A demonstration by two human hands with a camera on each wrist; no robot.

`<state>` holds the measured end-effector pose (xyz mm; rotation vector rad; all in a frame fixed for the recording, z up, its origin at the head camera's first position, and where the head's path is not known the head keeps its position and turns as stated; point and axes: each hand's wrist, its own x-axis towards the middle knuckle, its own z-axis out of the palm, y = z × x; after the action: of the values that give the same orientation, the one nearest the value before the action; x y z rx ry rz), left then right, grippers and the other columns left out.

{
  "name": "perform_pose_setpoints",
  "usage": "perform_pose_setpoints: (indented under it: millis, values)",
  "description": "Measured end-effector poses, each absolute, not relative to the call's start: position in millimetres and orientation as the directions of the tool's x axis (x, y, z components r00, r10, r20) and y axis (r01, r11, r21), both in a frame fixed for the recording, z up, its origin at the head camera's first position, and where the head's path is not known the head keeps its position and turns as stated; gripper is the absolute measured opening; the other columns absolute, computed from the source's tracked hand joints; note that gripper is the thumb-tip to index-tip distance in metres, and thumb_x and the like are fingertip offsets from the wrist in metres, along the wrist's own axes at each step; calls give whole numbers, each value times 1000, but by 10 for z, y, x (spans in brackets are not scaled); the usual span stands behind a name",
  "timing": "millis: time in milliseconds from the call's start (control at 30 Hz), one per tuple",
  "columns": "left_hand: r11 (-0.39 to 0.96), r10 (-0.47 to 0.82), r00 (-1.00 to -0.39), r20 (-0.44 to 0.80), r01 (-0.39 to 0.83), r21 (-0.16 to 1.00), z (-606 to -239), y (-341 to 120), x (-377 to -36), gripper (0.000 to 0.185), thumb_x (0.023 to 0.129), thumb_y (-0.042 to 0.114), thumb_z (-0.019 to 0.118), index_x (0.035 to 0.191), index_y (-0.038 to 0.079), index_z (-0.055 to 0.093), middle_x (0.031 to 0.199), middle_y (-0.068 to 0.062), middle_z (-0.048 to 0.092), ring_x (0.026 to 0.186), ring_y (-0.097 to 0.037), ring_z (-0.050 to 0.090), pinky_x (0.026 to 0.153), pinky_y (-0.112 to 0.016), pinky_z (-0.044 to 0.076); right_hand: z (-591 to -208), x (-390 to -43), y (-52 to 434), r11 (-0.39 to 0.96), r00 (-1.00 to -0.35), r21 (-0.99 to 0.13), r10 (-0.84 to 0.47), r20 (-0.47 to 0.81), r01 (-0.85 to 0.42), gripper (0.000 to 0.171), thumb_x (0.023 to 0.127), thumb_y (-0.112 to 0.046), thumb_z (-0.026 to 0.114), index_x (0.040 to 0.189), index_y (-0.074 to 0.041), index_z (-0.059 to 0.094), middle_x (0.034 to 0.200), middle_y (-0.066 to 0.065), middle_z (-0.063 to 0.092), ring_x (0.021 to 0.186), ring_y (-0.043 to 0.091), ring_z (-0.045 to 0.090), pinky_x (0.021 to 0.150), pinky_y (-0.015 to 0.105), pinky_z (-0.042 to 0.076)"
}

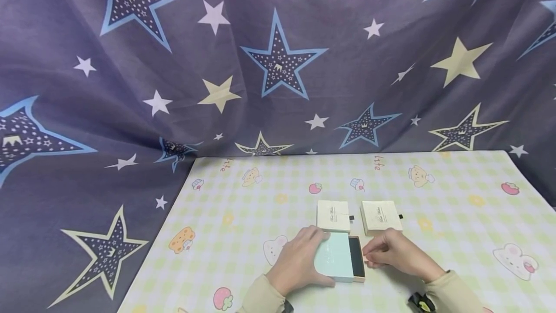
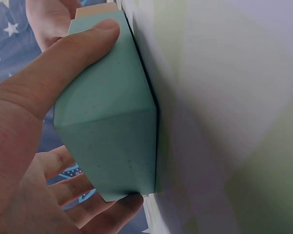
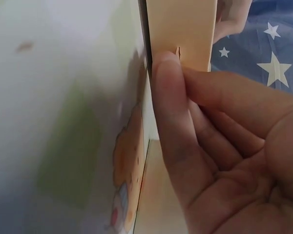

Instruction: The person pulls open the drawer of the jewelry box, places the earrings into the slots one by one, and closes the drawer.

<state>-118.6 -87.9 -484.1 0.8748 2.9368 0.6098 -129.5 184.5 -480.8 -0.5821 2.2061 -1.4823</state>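
A mint-green sliding gift box (image 1: 334, 257) lies on the table with its tan inner drawer (image 1: 358, 274) partly out to the right, showing a dark inside. My left hand (image 1: 299, 260) grips the green sleeve, its thumb (image 2: 95, 41) along one side and fingers on the opposite side. At the drawer's front face (image 3: 180, 24), my right hand (image 1: 397, 254) pinches thumb and forefinger together beside a small slit. The pull tab itself is hidden by those fingers. Just beyond the green box stand two cream boxes, one on the left (image 1: 333, 215) and one on the right (image 1: 381, 216).
Both cream boxes have printed lids and short black tabs on their right sides. A checked cloth with cartoon prints (image 1: 243, 216) covers the table. Behind it hangs a dark curtain with stars (image 1: 330, 110).
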Motion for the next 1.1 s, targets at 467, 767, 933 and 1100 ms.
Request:
perform_pose_setpoints:
  millis: [467, 767, 933, 1100]
  values:
    - [766, 531, -843, 86, 521, 377, -4861, -858, -1177, 95, 57, 56, 90, 136, 19, 53, 128, 9, 55, 122, -11, 51, 97, -31, 52, -4789, -1302, 1669, 391, -823, -899, -565, -64, -198, 10, 86, -1, 69, 93, 0, 77, 85, 7, 75, 70, 9, 69, 70, 19, 57]
    - [768, 531, -844, 71, 515, 380, -4852, -866, -1175, 96, 57, 58, 89, 137, 19, 52, 130, 8, 55, 123, -12, 52, 98, -33, 53, -4779, -1277, 1602, 440, -837, -875, -542, -79, -202, 9, 85, -2, 70, 92, -2, 76, 88, 6, 76, 73, 10, 69, 68, 20, 58]
    - [770, 529, -845, 82, 518, 372, -4845, -887, -1184, 96, 57, 58, 89, 137, 19, 52, 130, 7, 55, 122, -13, 52, 98, -33, 53, -4684, -1234, 1592, 541, -867, -776, -498, 16, -325, 17, 86, -17, 74, 99, -6, 76, 92, 0, 75, 79, 5, 66, 72, 22, 57]
    - [766, 534, -840, 93, 528, 367, -4844, -889, -1182, 95, 58, 58, 89, 136, 18, 53, 129, 7, 56, 122, -13, 52, 96, -32, 53, -4627, -1169, 1580, 503, -860, -786, -505, 70, -360, 49, 83, -29, 78, 117, 5, 65, 110, 14, 70, 94, 26, 70, 80, 31, 60]
